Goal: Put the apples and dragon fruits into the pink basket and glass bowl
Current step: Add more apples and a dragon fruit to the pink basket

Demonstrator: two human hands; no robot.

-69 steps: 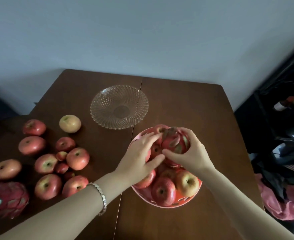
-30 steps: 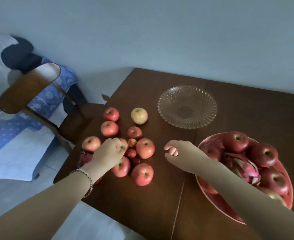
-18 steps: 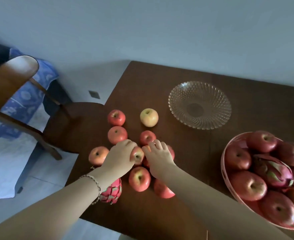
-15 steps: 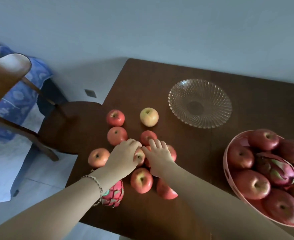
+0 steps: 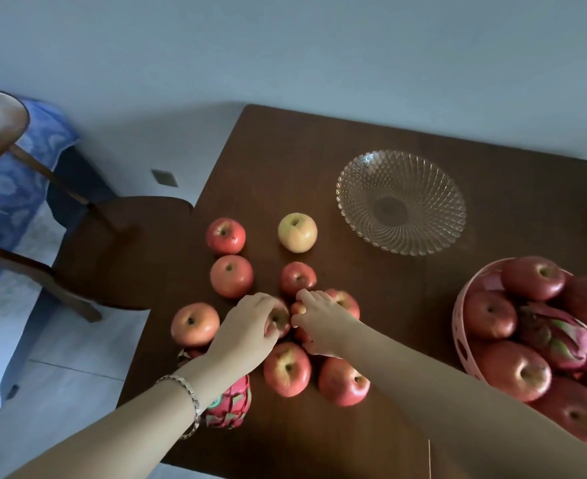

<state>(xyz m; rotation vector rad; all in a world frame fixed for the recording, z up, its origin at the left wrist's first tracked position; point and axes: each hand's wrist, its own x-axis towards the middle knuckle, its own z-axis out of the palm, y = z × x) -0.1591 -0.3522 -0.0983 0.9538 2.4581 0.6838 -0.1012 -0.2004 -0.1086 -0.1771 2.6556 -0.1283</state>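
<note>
Several red apples lie loose on the left part of the brown table (image 5: 381,340), with a yellowish apple (image 5: 297,232) at the back. My left hand (image 5: 250,330) curls around a red apple (image 5: 280,318) in the middle of the group. My right hand (image 5: 321,323) closes on a small apple (image 5: 298,307) beside it. A dragon fruit (image 5: 231,404) lies under my left wrist at the table's near edge. The glass bowl (image 5: 400,201) stands empty at the back. The pink basket (image 5: 460,344) on the right is heaped with apples and a dragon fruit (image 5: 561,337).
A dark wooden chair (image 5: 112,250) stands against the table's left edge. A blue patterned cloth (image 5: 12,174) hangs further left. A pale wall runs behind the table. Tiled floor shows below the table's left corner.
Both hands left the pink basket and came over to the loose apples on the left. In the last half second their fingers have closed further around two apples.
</note>
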